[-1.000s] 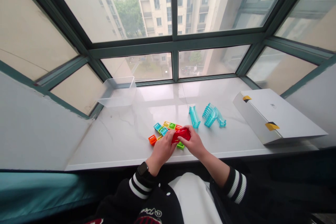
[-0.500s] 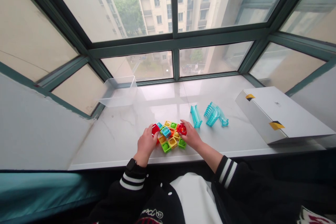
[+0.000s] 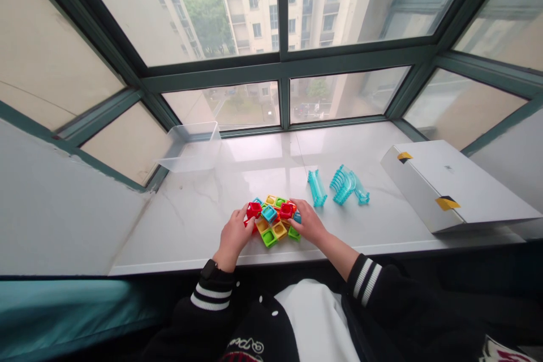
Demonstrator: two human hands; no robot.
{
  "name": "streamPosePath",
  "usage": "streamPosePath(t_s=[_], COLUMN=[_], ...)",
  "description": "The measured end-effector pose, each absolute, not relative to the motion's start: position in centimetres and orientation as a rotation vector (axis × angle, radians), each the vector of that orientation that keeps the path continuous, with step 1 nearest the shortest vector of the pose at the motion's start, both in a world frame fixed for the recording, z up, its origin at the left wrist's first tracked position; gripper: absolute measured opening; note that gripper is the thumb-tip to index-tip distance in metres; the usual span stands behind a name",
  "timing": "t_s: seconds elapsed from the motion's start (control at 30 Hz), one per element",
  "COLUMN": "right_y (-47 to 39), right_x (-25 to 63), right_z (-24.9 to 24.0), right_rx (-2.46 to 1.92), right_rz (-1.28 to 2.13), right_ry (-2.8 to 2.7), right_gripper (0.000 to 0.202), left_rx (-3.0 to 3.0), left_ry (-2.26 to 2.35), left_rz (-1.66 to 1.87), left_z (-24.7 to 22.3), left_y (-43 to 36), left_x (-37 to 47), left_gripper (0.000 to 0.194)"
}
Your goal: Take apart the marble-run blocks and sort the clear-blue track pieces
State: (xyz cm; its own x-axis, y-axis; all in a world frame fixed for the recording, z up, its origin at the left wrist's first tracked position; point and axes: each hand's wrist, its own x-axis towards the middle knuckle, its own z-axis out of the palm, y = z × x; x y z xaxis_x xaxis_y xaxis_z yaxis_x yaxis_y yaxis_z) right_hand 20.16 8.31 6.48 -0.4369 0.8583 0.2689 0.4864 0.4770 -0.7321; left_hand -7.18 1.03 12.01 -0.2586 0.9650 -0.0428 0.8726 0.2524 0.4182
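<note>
Dark watch [image 3: 209, 269]: encircled the left wrist, just beyond a black sleeve [image 3: 212, 294] with white stripes.
Left hand [image 3: 234, 233]: was closed, thumb and fingers gripping the left red block [image 3: 254, 210] at the pile's left side.
Right hand [image 3: 309, 222]: was closed, gripping the right red block [image 3: 287, 211] between thumb and fingers.
Block pile [image 3: 268, 237]: lay on the white sill [image 3: 203, 220] between the hands, in green, yellow, orange, red and blue.
Turquoise pieces [image 3: 317, 188]: lay right of the pile, one straight, others curved.
White box [image 3: 479, 181]: stood at far right, bearing yellow-and-black tabs.
Clear bin [image 3: 190, 150]: stood at left, near the window frame [image 3: 220, 76].
</note>
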Motion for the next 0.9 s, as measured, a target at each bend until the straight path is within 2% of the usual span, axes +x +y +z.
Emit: streamPosePath(t_s=[0.2,0.43,0.67,0.77,0.9], right_y=[7.7,7.2,6.9,6.8,6.4], right_x=[20.9,21.3,22.2,22.6,22.8], right_z=[6.0,5.3,4.5,4.0,3.3], right_rx=[-1.135,-1.148,-1.172,-1.170,-1.150], right_rz=[0.753,0.723,0.719,0.725,0.745], right_ry=[-2.098,-2.108,-2.113,-2.118,-2.136], right_gripper=[0.065,0.065,0.069,0.068,0.065], left_rx=[1.699,1.953,2.306,2.457,2.525], left_ry=[2.262,1.992,1.357,1.328,1.463], left_rz=[0.657,1.023,0.771,0.655,0.621], left_z=[12.2,12.4,9.9,8.3,7.4], left_y=[-0.1,-1.2,-1.0,-0.6,-0.7], left_x=[-6.8,-2.5,1.7,2.3,2.4], left_gripper=[0.037,0.022,0.026,0.026,0.038])
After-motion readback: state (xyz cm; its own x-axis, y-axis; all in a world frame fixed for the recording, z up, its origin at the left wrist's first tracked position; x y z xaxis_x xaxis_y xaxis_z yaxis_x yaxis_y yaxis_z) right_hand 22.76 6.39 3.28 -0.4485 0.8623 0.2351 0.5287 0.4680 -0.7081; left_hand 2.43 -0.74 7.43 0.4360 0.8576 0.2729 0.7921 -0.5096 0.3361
